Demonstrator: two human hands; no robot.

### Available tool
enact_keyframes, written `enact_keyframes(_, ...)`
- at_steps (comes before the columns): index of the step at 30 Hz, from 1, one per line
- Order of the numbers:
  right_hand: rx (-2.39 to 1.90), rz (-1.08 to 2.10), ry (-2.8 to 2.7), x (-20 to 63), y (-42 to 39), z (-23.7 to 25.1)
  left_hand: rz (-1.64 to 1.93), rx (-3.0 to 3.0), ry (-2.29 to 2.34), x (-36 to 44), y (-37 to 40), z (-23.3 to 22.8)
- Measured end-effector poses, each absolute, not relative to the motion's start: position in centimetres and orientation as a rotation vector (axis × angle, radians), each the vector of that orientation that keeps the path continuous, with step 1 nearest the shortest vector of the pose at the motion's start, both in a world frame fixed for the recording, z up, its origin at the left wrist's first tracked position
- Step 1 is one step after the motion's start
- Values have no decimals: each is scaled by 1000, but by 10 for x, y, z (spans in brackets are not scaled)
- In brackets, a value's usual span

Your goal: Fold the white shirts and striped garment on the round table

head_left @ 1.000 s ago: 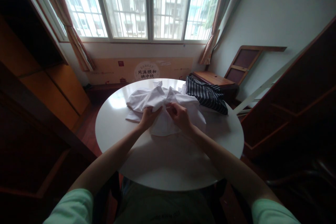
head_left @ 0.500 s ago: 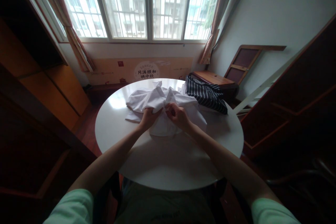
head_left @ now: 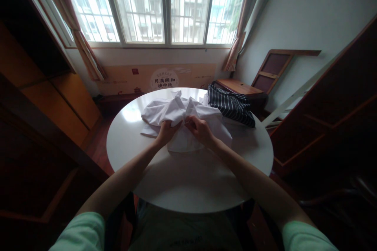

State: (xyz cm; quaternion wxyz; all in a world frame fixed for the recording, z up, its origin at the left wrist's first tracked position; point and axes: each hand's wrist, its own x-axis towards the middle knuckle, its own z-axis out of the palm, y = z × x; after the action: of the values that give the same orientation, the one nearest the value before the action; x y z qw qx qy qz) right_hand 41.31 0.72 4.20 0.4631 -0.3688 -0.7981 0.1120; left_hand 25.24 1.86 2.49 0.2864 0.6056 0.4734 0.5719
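A white shirt lies bunched on the round white table, its collar toward the far side. My left hand is closed on the cloth left of the front opening, thumb on top. Close beside it, my right hand pinches the other front edge with bent fingers. Both hands meet near the middle of the shirt; any button between the fingertips is too small to make out. The lower part of the shirt hangs loosely below my hands onto the tabletop.
Folded black cloth with white stripes rests at the table's back right, beside the shirt. Beyond the table stand a wooden chair and a long printed cardboard panel under the window. A dark wooden door is at the right.
Almost nothing differs. Both hands keep their hold on the white shirt, and my right hand has shifted very slightly to the left.
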Motion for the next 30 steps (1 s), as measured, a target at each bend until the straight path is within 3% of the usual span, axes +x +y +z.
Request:
enact_keyframes(13,-955,263,-1797,410,5,44,1523,1690,1337,251,19,24)
enact_keyframes(30,-895,146,-2094,421,10,45,1518,1663,1267,252,20,23)
